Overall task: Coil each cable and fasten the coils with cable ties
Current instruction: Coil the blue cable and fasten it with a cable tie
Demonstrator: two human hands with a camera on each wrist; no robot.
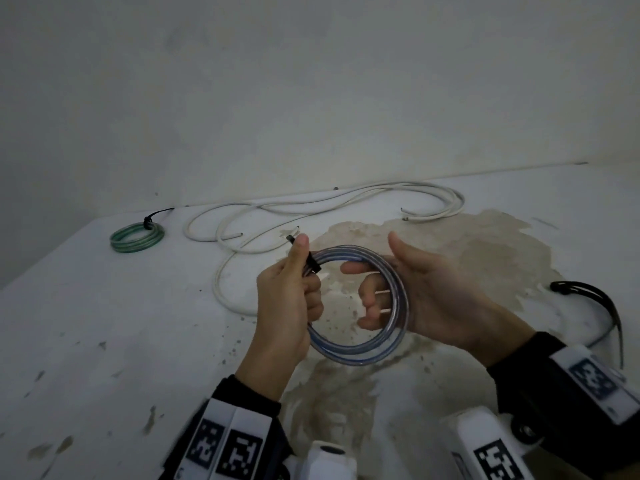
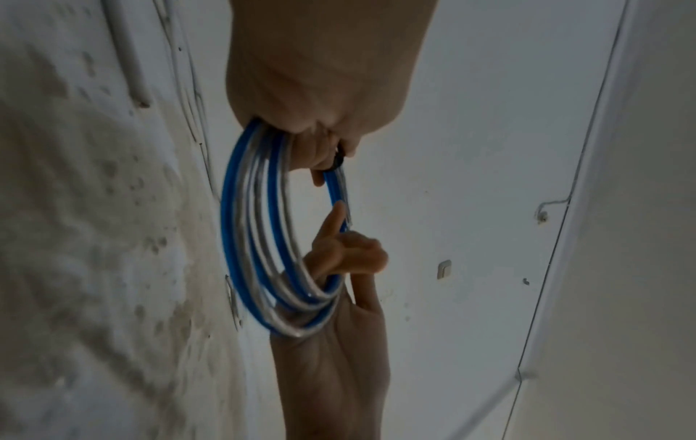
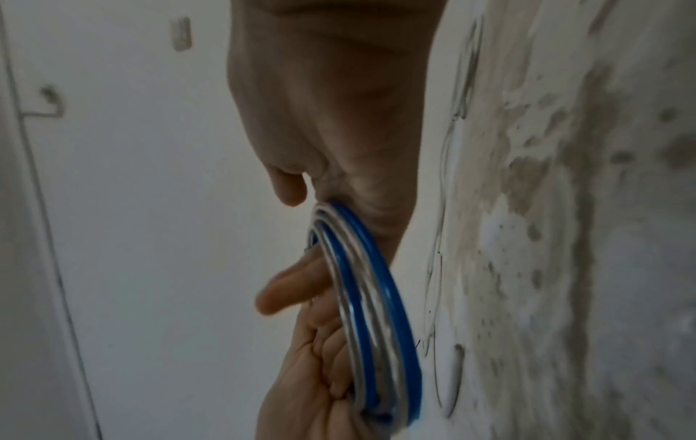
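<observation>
Blue-and-clear cable coil held above stained surface, centre. Left hand grips its 9 o'clock side, pinching black cable tie. Right hand fingers curl through 3 o'clock side. Tied green coil at 10 o'clock; loose white cable at 12.

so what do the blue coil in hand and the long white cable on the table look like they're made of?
Blue-and-clear coiled cable: seems glossy translucent plastic jacket, likely PVC; silvery strands show through beside the blue in the wrist views. Loose white cable: opaque matte white sheath, probably PVC or rubber; it lies in soft curves, with no sheen.
</observation>
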